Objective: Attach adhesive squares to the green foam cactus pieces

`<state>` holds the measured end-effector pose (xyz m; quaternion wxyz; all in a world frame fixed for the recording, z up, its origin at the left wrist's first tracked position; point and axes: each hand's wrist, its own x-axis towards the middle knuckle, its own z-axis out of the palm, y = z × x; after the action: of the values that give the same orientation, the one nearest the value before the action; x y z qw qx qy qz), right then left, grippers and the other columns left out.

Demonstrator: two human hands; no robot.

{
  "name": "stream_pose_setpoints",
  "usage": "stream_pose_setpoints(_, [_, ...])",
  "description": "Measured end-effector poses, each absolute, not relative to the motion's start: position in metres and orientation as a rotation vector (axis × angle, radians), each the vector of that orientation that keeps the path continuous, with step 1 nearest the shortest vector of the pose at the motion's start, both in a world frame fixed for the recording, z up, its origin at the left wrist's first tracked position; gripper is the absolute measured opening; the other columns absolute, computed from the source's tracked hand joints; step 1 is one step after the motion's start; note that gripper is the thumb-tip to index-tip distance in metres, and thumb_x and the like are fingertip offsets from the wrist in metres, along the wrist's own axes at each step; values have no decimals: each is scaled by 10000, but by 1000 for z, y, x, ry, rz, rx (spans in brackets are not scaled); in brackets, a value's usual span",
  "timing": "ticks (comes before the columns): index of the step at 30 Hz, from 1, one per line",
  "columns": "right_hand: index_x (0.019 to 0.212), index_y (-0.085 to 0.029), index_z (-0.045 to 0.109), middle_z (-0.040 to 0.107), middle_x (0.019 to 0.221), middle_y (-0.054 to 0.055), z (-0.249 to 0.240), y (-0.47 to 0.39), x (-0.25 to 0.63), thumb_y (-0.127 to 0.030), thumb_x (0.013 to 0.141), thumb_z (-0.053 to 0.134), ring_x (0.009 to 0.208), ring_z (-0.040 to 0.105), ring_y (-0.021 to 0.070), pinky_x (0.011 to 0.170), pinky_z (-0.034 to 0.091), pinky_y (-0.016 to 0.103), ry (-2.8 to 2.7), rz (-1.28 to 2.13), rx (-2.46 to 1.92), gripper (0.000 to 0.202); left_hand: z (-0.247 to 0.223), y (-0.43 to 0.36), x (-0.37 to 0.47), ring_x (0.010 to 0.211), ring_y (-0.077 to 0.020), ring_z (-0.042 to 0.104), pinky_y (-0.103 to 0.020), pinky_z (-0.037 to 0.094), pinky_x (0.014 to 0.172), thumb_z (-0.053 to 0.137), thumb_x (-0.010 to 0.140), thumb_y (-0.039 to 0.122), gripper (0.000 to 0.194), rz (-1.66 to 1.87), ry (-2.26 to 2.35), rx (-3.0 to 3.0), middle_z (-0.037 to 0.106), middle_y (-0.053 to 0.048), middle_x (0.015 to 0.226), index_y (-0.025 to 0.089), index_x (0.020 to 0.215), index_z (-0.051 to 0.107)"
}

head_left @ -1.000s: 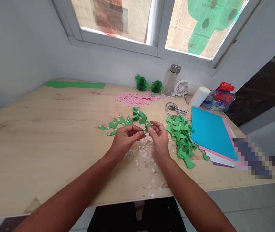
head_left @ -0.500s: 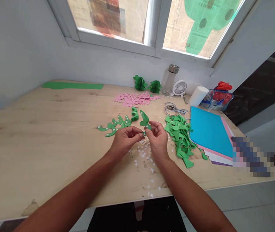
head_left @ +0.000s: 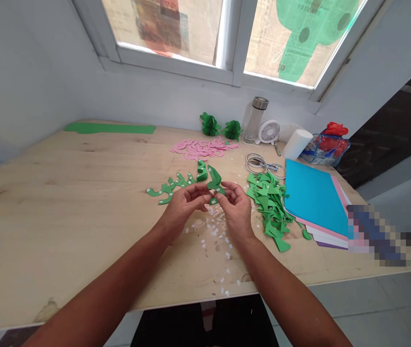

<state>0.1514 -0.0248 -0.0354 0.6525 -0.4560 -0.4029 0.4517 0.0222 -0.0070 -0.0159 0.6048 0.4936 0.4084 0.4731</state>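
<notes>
A curved green paper cutout [head_left: 214, 176] with small white squares on it is held up over the middle of the table. My right hand [head_left: 237, 207] pinches its right side between thumb and fingers. At its left edge, my left hand [head_left: 184, 206] has thumb and forefinger closed on the paper; the exact contact is partly hidden. Behind my left hand lie several curved green cutouts [head_left: 165, 188] dotted with white squares. A small stack of green cutouts [head_left: 201, 171] sits just beyond the held piece.
White paper bits [head_left: 220, 231] litter the table below my hands. Green scraps [head_left: 268, 202] lie to the right, beside blue sheets [head_left: 314, 195]. Further back are pink cutouts [head_left: 201, 148], tape rolls [head_left: 256, 164], a bottle [head_left: 255, 120], a small fan [head_left: 269, 131] and green paper ornaments [head_left: 210, 124].
The held green cutout has turned slightly, and its lower end now shows between my hands. My left thumb and fingers have shifted a little left and loosened.
</notes>
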Motion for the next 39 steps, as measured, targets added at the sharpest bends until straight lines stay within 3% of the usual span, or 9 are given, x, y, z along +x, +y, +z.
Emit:
stream_pose_setpoints(4, [983, -195, 591, 662, 724, -13, -36, -25, 151, -234, 688, 700, 675, 615, 140, 653, 469, 261, -956, 1074, -1025, 317, -18, -4, 21, 762, -186, 623, -274, 488, 627, 767, 634, 336, 316, 1128, 916, 1069, 692, -59, 809, 165, 891, 699])
stream_pose_setpoints(8, [988, -198, 583, 645, 696, -29, -36, -26, 149, -223, 680, 702, 654, 611, 132, 641, 466, 253, -985, 1159, -1002, 331, -19, -2, 20, 676, -167, 606, -289, 482, 628, 765, 640, 332, 224, 1159, 896, 1041, 665, -42, 714, 155, 758, 695])
stream_pose_setpoints(18, [855, -189, 643, 682, 719, 9, -33, -27, 145, -344, 669, 716, 676, 635, 158, 674, 493, 286, -1010, 1228, -1014, 252, -17, -2, 18, 646, -150, 590, -299, 487, 654, 775, 618, 313, 204, 1251, 898, 949, 635, -18, 651, 151, 679, 667])
stream_pose_setpoints(28, [793, -179, 667, 664, 651, 6, -40, -25, 150, -296, 733, 652, 609, 587, 148, 554, 444, 249, -1245, 983, -1193, 132, -22, -2, 19, 601, -143, 580, -287, 475, 641, 753, 629, 340, 206, 1271, 1027, 1089, 632, -3, 601, 157, 663, 661])
stream_pose_setpoints(35, [926, -169, 653, 687, 752, 26, -42, -22, 151, -328, 746, 658, 640, 606, 151, 611, 475, 271, -1192, 1040, -1130, 239, -19, -3, 20, 579, -135, 552, -273, 461, 608, 753, 605, 331, 210, 1209, 1002, 1112, 618, -11, 602, 144, 633, 664])
stream_pose_setpoints(39, [855, -166, 664, 690, 726, 20, -42, -21, 152, -375, 735, 659, 626, 607, 153, 614, 482, 276, -1132, 1109, -1083, 241, -13, -9, 23, 568, -130, 523, -246, 430, 560, 732, 620, 325, 195, 1147, 1000, 1183, 580, -2, 564, 153, 598, 646])
